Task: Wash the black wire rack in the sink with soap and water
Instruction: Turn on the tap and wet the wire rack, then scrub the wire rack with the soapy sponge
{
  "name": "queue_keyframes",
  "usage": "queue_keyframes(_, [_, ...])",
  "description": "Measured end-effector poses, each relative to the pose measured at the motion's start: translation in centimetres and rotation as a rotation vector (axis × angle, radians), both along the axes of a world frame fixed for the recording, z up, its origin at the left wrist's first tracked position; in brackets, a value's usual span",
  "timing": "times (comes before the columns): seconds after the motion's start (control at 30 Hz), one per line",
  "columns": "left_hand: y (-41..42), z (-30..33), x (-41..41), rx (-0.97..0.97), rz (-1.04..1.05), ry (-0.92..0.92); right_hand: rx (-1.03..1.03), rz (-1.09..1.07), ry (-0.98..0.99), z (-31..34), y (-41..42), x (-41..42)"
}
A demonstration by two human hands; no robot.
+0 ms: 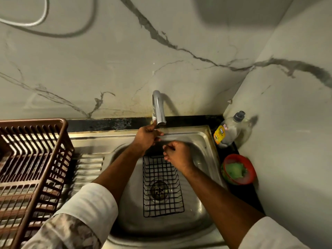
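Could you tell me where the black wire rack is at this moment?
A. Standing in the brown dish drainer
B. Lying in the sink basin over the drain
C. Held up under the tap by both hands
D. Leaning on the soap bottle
B: the black wire rack lies flat in the sink, with the drain showing through its grid, and neither hand grips it.

You have a black wire rack (162,186) in a silver steel sink (201,139). The wall (107,60) is pale marble with grey veins. The dish basket (30,164) looks coppery brown. The soap bottle (229,131) is clear, yellow-labelled, grey-capped; the red bowl (238,168) holds something green, perhaps a scrubber.
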State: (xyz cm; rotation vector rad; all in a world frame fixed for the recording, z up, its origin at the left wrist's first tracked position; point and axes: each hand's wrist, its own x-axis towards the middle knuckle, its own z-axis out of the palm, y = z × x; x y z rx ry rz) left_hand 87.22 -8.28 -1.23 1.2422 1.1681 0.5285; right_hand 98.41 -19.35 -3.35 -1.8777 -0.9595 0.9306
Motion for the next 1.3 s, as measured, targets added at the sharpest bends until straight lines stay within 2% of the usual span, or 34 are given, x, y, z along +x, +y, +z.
queue_keyframes(0.17, [-1.3, 0.4, 1.2, -0.003, -0.015, -0.017, -0.001, -0.018, -0.045, 1.8, -0.6, 0.7])
queue_keyframes(0.4, [-4.2, -0.2, 2.2, 0.127, 0.052, 0.004, 0.043, -0.068, -0.149, 2.6, -1.9, 2.3])
queue_keyframes(0.53, [-7.4, -0.7, 4.2, 0.085, -0.006, -0.085, 0.016, -0.057, -0.215, 2.4, -4.1, 4.9])
queue_keyframes(0.67, [-10.0, -1.4, 7.7, 0.152, -0.099, -0.098, -0.004, -0.102, -0.342, 3.2, -8.2, 8.8])
queue_keyframes(0.8, [-11.6, -2.4, 11.5, 0.134, -0.097, -0.073, -0.149, -0.200, -0.635, 4.5, -12.3, 13.4])
queue_keyframes(0.93, [-13.1, -2.6, 13.5, 0.061, -0.128, -0.045, -0.493, -0.001, -0.688, 4.6, -13.3, 17.3])
queue_keyframes(1.0, [-13.9, -2.4, 13.5, 0.053, -0.160, -0.022, -0.588, 0.075, -0.688, 3.8, -13.2, 17.9])
queue_keyframes(1.17, [-15.7, -2.0, 11.3, 0.030, -0.161, -0.027, -0.611, 0.141, -0.775, 2.4, -12.8, 18.0])
queue_keyframes(1.3, [-16.5, -2.2, 7.4, -0.012, -0.109, 0.051, -0.592, 0.172, -0.820, 2.5, -13.3, 17.8])
